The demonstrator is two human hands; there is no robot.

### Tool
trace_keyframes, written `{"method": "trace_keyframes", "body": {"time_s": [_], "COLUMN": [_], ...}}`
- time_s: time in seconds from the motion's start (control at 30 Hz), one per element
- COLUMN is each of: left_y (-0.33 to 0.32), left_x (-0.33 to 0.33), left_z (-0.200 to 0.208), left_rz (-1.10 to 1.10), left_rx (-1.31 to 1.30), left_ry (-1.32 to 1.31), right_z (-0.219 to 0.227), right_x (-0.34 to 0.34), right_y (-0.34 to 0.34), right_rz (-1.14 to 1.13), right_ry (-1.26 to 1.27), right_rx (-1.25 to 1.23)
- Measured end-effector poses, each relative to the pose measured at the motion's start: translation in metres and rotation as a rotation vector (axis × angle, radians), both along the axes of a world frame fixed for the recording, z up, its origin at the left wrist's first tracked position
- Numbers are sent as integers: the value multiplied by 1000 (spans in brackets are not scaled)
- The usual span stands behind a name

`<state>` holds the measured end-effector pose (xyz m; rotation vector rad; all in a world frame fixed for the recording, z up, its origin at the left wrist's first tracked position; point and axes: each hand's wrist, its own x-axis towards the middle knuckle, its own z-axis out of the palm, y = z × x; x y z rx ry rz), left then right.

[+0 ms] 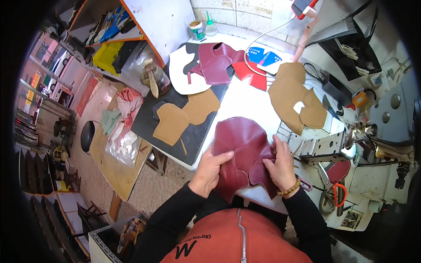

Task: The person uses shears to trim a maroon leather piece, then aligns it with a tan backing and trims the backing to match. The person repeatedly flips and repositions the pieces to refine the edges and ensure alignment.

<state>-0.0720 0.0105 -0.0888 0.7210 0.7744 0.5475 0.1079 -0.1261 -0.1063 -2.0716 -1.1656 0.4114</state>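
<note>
Between my hands is a burgundy leather shoe upper [241, 131], stitched and rounded at the far end, with a split near edge toward me. My left hand [208, 170] grips its left side, thumb pressed on top and fingers hidden beneath. My right hand [281, 168], with a beaded bracelet at the wrist, pinches the right side with thumb on top. Another burgundy leather piece [215, 61] lies at the far side of the white table [239, 98]. Tan pieces [171, 125] rest on a black mat [149, 111], and more tan pieces [285, 92] lie on the right.
At my right stands a sewing machine [324, 147], with orange-handled scissors [338, 195] below it. A glue jar with a brush [155, 79] stands on the mat's far left. Red pieces [250, 74], a white cap-topped bottle [211, 27] and an orange-edged shelf [136, 22] are farther back.
</note>
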Motion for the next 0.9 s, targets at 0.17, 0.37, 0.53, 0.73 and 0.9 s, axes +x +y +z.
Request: {"method": "trace_keyframes", "body": {"time_s": [0.17, 0.37, 0.53, 0.73, 0.9], "left_y": [16, 15, -1, -22, -32], "left_x": [-9, -5, -7, -22, -20], "left_z": [8, 15, 13, -6, -19], "left_rz": [-147, -173, -155, -187, -266], "left_rx": [-256, -238, -305, -407, -461], "left_ry": [-161, -493, -438, -555, -775], "right_z": [19, 55, 42, 18, 9], "right_x": [4, 11, -2, -25, -37], "right_y": [-2, -17, -14, -15, -13], "right_rz": [20, 271, 123, 50, 8], "right_ry": [117, 1409, 1519, 1736, 1823], "right_rx": [9, 196, 479, 600, 591]}}
